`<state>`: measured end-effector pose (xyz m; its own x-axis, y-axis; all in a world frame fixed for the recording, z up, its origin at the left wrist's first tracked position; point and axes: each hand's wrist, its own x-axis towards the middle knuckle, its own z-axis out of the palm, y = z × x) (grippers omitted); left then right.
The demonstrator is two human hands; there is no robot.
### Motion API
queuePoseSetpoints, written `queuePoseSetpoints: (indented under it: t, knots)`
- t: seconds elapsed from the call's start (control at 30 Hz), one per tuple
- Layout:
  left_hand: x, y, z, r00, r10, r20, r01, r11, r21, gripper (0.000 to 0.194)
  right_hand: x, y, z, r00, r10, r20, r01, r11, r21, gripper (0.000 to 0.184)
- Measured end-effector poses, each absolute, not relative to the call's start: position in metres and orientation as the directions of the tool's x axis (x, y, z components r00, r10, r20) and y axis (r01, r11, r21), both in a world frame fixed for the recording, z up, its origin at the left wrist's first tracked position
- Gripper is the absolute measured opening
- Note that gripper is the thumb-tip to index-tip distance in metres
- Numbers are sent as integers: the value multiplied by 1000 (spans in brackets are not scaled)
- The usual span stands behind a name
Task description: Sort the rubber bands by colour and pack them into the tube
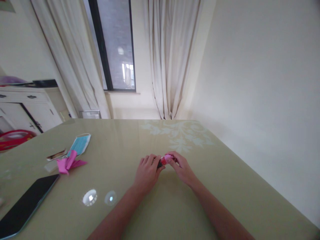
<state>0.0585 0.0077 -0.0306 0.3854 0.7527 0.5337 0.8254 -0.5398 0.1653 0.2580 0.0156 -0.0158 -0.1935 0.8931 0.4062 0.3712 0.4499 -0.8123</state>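
Observation:
Both of my hands meet over the middle of the table, holding one small pink, red and black object (163, 161) between them. My left hand (148, 173) is closed around its dark left end. At the pink right end, the thumb and fingers of my right hand (182, 169) pinch it. Fingers cover much of the object, and it is too small to tell its kind.
Left on the glossy table (120, 140) lie a pink folded-paper figure (67, 163), a blue face mask (79, 144), a thin brown item (56, 155) and a dark-screened tablet or phone (27, 203). A wall (265, 100) borders the right side.

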Motion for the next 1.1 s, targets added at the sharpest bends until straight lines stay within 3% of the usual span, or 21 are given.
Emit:
queuePoseSetpoints:
  t: [0.1,0.27,0.37,0.47,0.53,0.63,0.7,0.8,1.0,1.1]
  knots:
    - [65,3,-33,421,716,557,804,-578,136,31,252,14,-18,-151,911,383,415,410,-812,42]
    - [76,-5,-32,488,704,516,758,-635,149,35,252,12,-22,-79,878,473,575,427,-698,52]
    - [78,-9,-27,509,747,427,730,-638,246,36,258,10,-21,-122,876,466,604,438,-665,52]
    - [77,-11,-22,508,795,333,672,-607,424,33,263,8,-20,-196,858,474,607,486,-628,53]
    - [77,-12,-19,487,821,298,627,-566,535,33,265,9,-20,-230,846,481,560,520,-645,50]
    - [75,-11,-15,434,845,312,533,-520,667,34,263,11,-19,-181,863,472,401,503,-766,33]
    - [73,-9,-14,397,857,328,484,-499,719,35,262,12,-17,-159,874,459,265,486,-833,37]
    - [68,-4,-15,356,872,335,477,-478,738,37,263,15,-15,-178,888,423,149,450,-881,48]
    - [64,-1,-20,372,860,349,484,-500,718,39,267,16,-13,-188,932,309,196,344,-918,42]
    - [64,0,-22,370,860,353,486,-503,715,38,267,13,-12,-242,907,345,101,378,-921,64]
